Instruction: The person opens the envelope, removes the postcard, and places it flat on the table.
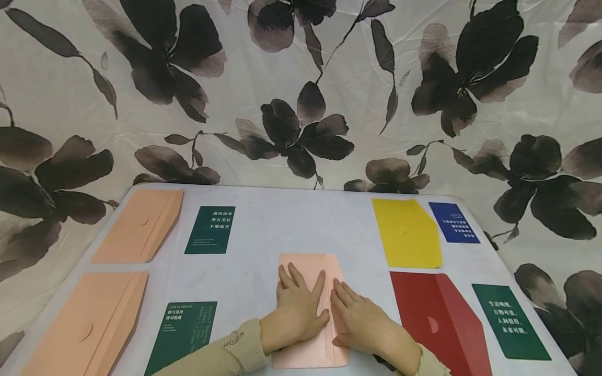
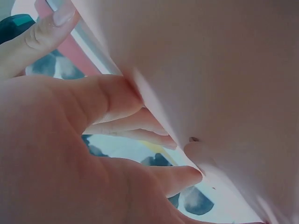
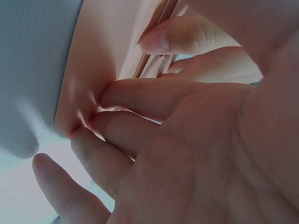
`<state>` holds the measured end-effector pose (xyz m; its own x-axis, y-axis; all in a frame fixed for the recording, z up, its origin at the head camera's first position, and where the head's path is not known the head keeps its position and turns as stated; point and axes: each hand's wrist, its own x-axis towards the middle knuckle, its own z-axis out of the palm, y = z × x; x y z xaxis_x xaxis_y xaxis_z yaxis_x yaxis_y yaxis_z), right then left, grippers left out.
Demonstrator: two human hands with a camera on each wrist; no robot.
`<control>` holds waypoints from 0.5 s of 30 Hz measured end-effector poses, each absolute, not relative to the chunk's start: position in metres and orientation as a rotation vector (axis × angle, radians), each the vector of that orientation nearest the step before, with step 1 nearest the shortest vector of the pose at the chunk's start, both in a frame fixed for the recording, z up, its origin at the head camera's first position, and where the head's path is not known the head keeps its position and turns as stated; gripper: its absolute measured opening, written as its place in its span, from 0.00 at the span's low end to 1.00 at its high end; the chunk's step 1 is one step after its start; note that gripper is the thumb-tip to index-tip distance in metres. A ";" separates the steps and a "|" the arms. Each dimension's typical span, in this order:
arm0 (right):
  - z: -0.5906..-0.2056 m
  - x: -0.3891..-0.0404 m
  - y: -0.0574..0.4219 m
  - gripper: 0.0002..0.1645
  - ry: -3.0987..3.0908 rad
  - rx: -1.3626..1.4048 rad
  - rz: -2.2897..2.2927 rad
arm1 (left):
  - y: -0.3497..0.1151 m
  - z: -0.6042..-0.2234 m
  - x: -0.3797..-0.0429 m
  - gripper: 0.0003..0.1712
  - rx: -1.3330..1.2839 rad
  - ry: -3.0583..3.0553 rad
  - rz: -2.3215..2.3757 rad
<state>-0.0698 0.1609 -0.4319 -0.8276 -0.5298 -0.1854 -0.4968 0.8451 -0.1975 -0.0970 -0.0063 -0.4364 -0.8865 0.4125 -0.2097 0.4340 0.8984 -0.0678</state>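
A pink envelope (image 1: 305, 355) lies flat on the white table at the front centre, its long flap along the right side. My left hand (image 1: 301, 305) rests on its left and middle part with the fingers spread. On the flap side, my right hand (image 1: 364, 319) presses with nearly straight fingers held close together. In the left wrist view the fingertips (image 2: 189, 177) touch the pink paper (image 2: 210, 70). The right wrist view shows several fingertips (image 3: 84, 140) against the envelope near its edge. Part of the envelope is hidden under both hands.
Two pink envelopes (image 1: 141, 224) lie at the left, with green cards (image 1: 210, 230) beside them. At the right are a yellow envelope (image 1: 406, 235), a red envelope (image 1: 437, 313), a blue card (image 1: 453, 223) and another green card (image 1: 510, 321). Floral cloth (image 1: 301, 141) hangs behind the table.
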 end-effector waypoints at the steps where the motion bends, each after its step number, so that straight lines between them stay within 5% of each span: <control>1: -0.432 -0.070 0.161 0.54 2.790 -0.787 -0.206 | -0.006 -0.437 -0.097 0.45 0.649 2.876 -0.158; 15: -0.431 -0.070 0.162 0.54 2.786 -0.823 -0.187 | -0.013 -0.437 -0.100 0.38 0.679 2.821 0.160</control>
<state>-0.0701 0.1618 -0.4305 -0.8158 -0.5486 -0.1830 -0.5191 0.8341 -0.1863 -0.1000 -0.0128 -0.4367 -0.8647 0.4602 -0.2010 0.4345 0.8863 0.1600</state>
